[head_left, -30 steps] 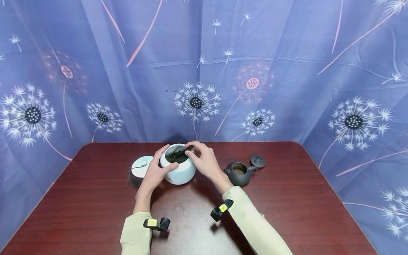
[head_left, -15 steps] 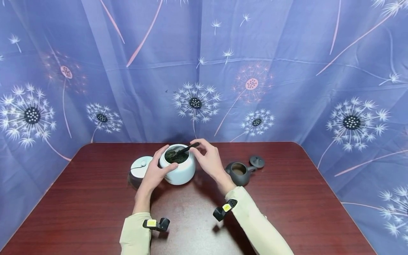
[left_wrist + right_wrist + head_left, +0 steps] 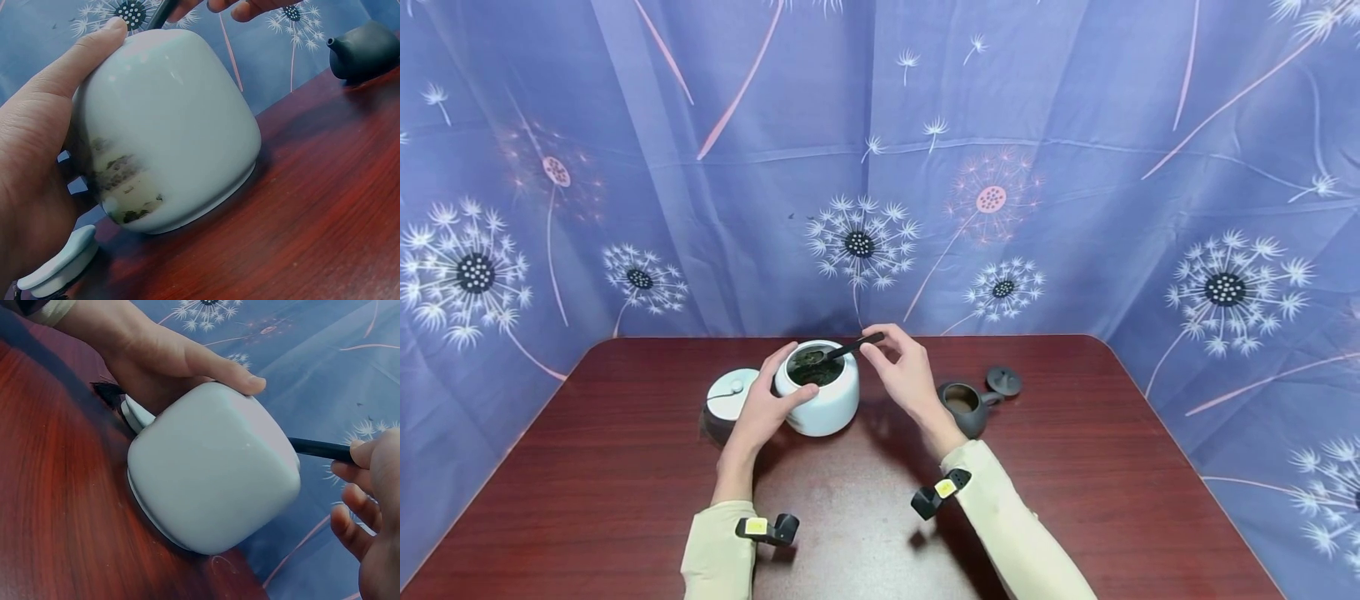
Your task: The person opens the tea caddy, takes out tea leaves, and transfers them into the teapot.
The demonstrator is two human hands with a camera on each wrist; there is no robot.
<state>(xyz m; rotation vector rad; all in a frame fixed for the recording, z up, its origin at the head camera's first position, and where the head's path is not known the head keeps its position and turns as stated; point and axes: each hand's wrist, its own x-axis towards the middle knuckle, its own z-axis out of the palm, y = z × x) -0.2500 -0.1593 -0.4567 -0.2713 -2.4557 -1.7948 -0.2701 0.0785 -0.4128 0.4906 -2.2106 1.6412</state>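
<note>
The jar [image 3: 826, 421], smooth, glossy white ceramic with rounded shoulders, stands near the table's far edge, a little left of that edge's middle. Its round mouth shows dark green leaves [image 3: 822, 374], ragged in texture. From the left wrist, a blurred brown-and-green painted patch [image 3: 128, 187] marks its side, and a thin ridge runs round its foot.

The left hand [image 3: 766, 406] holds the jar in a wide, curved grip, thumb on the near shoulder by the rim, fingers round the side nearer the table's left edge. The right hand [image 3: 906, 375] pinches the end of the scoop [image 3: 856, 344] narrowly between thumb and fingers. The scoop is slim, dark and smooth-handled; it slants down over the rim, its head inside the mouth. Whether that head bears leaves is too small to tell.

The lid [image 3: 724, 403], a thick white disc with a small round knob and a dark cord across it, lies on the table beside the left hand, towards the far left corner. A black, stringy tassel [image 3: 107, 394] shows next to it.

Towards the far right corner sits the teapot [image 3: 973, 423], matt, dark and round-bellied, with a short side handle; its mouth is uncovered and brownish inside. Its cap [image 3: 1004, 382], a dark disc with a knob, lies just past the handle.

The table [image 3: 587, 475] is reddish brown with streaky wood grain. Behind its far edge hangs a creased blue curtain [image 3: 752, 242] printed with dandelions.
</note>
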